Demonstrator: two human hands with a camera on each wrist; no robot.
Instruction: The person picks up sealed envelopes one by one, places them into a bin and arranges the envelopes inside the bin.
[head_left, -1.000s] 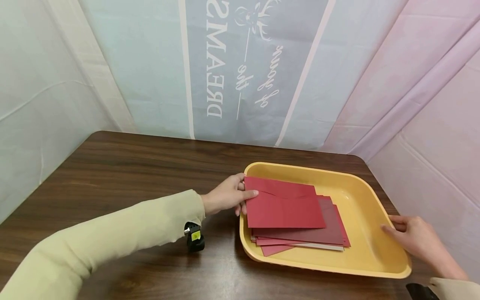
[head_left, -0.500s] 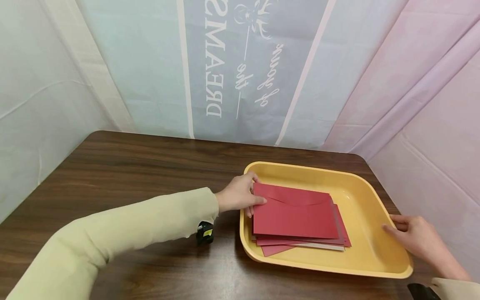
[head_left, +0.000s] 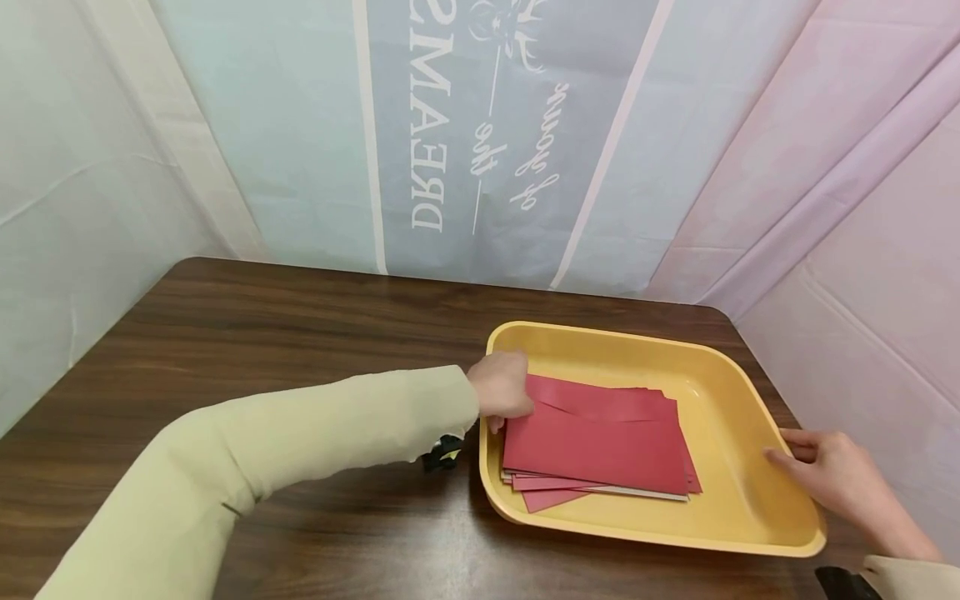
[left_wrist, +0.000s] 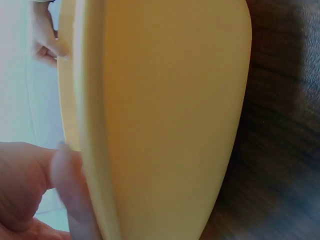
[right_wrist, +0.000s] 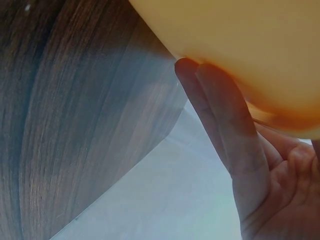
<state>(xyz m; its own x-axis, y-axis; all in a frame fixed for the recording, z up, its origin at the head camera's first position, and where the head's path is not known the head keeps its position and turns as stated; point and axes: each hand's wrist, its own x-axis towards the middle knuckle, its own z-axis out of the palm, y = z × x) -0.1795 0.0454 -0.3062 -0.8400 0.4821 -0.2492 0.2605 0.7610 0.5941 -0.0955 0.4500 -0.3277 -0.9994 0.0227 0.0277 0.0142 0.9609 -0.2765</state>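
A yellow plastic tray (head_left: 738, 450) stands at the right of the table with a pile of red envelopes in its left half. My left hand (head_left: 501, 385) reaches over the tray's left wall and pinches the left edge of the top red envelope (head_left: 600, 446), which lies on the pile. In the left wrist view the fingers are blurred beside the rim, and the envelopes are hidden behind the wall. At the tray's right end my right hand (head_left: 843, 479) grips the rim, thumb inside and fingers against the outer wall.
The dark wood table (head_left: 322, 317) extends to the left of the tray. Hanging cloth (head_left: 300, 125) with mirrored lettering closes off the back and both sides. The tray's far rim sits close to the table's back edge.
My left hand has moved right and down over the tray's left wall, bringing the top red envelope from raised above the pile down onto it. My right hand has stayed on the rim.
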